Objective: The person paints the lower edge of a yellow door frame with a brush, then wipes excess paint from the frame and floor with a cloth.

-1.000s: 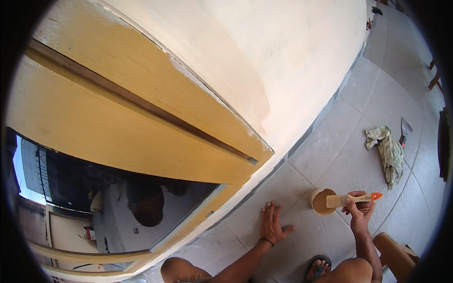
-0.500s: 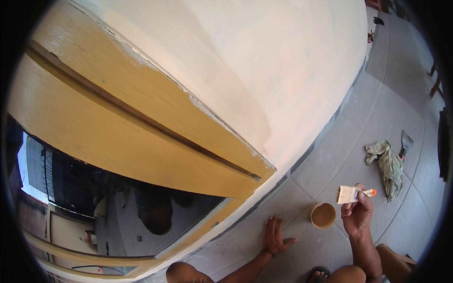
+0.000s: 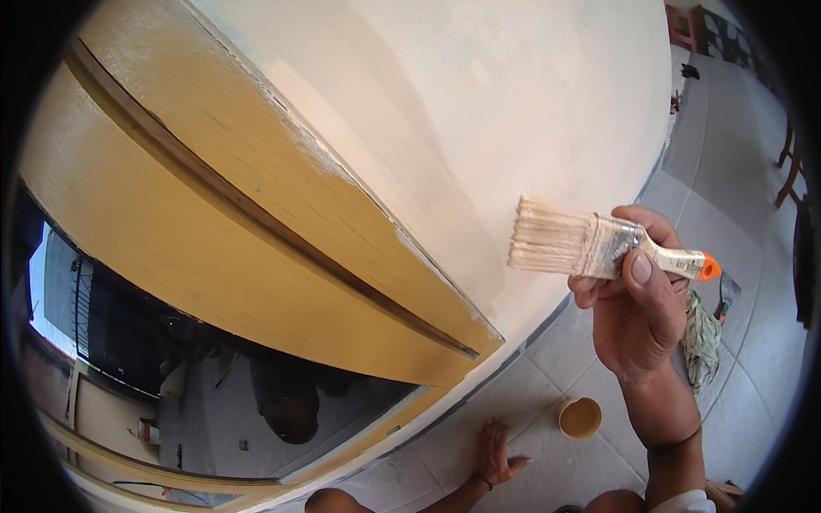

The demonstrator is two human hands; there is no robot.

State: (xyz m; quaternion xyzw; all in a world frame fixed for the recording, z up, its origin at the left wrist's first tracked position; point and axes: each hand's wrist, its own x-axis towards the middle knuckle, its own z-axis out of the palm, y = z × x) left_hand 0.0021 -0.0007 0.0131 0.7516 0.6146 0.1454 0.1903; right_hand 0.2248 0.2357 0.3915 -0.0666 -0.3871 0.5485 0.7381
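- Against the cream wall (image 3: 479,103), the right hand (image 3: 637,316) holds a brush (image 3: 590,245) raised, its grip closed round the ferrule and the start of the handle, thumb on top.
- Brush bristles point left, pale with paint, their tips just beside the wall; whether they touch it I cannot tell.
- Brush handle is light with an orange end, sticking out to the right past the thumb.
- Left hand (image 3: 496,449) lies flat on the floor (image 3: 727,171) with fingers spread, holding nothing, its grip wide open.
- Between the two forearms, a small round cup (image 3: 581,418) of tan paint stands on the floor tiles, just right of the left hand and apart from it.
- Yellow wooden frame (image 3: 222,222) with a dark groove runs slantwise from the upper left down to the wall's foot, left of the brush.
- Below the frame sits dark glass (image 3: 214,376) with a reflection of a crouched figure.
- Crumpled rag (image 3: 703,338) lies on the floor behind the right wrist, partly hidden by it.
- Dark scraper-like tool (image 3: 727,295) lies just beyond the rag; its kind is hard to tell.
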